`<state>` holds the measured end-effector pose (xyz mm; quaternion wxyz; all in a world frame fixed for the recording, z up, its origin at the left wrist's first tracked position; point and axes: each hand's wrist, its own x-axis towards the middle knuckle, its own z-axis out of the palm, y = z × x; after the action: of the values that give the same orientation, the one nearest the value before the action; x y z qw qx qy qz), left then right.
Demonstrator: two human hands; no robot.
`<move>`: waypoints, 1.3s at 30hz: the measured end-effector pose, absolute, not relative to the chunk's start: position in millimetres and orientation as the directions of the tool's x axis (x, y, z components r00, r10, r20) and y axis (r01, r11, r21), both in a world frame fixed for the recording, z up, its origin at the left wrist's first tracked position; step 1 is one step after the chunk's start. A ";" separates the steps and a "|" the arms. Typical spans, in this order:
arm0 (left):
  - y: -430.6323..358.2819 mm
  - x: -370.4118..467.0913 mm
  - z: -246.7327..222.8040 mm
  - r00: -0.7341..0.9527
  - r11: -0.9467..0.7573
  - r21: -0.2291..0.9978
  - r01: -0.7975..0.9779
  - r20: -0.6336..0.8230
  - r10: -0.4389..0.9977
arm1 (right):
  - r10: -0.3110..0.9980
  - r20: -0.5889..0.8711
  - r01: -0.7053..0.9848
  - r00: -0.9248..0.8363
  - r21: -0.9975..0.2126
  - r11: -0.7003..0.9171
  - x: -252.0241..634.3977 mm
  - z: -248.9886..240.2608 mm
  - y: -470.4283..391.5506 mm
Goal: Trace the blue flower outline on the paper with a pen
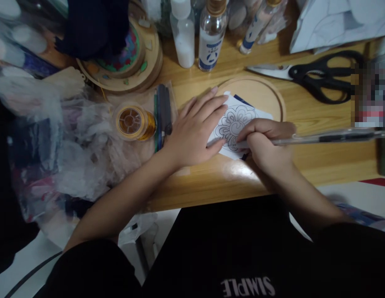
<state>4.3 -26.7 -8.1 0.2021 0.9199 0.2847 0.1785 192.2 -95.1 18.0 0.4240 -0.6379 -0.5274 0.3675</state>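
"Starting with the biggest, what carries everything?"

"A wooden desk [331, 163], with crumpled plastic bags [83, 169] heaped at its left end."

"Next in size?"

"Black-handled scissors [299, 73], lying just beyond a round wooden board [268, 95]."

"And the person's hands?"

"The left hand [197, 132] lies flat, its grip slack and its fingers spread. The right hand [266, 147] has its grip closed around something slim."

"What lies between them?"

"A flower-patterned paper [234, 122], over part of the board, with the left fingers across one side."

"And the slim thing?"

"A clear pen [335, 136]. Its tip seems to meet the pattern, though blur and fingers make that uncertain."

"Anything smaller?"

"A spool of golden thread [133, 123], near the left wrist."
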 end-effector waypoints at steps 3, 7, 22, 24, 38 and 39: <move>-27.6 5.2 -5.4 0.770 -0.740 0.485 0.467 0.189 0.610 | 0.987 -0.009 0.390 0.159 -0.918 -0.071 192.0 18.9 -94.8; -27.9 6.4 -2.2 0.763 -0.713 0.512 0.479 0.158 0.627 | 0.981 -0.002 0.425 0.196 -0.901 -0.087 192.2 15.2 -96.3; -30.0 7.1 -0.4 0.751 -0.724 0.490 0.486 0.191 0.633 | 0.915 0.117 0.409 0.387 -0.911 -0.057 192.3 13.6 -100.7; -29.7 7.1 -0.5 0.750 -0.730 0.480 0.486 0.198 0.630 | 0.929 0.088 0.421 0.360 -0.904 -0.078 192.1 14.2 -100.7; -29.7 7.1 -1.3 0.748 -0.714 0.502 0.489 0.179 0.639 | 0.921 0.134 0.467 0.366 -0.882 -0.057 191.7 7.3 -100.7; -29.6 7.1 -1.2 0.751 -0.717 0.497 0.489 0.179 0.636 | 0.921 0.136 0.475 0.365 -0.878 -0.059 191.8 7.3 -100.7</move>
<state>7.1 -29.6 -1.2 0.2151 0.9105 0.3090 0.1711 191.8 -100.7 7.3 0.4600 -0.6863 -0.5087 0.2422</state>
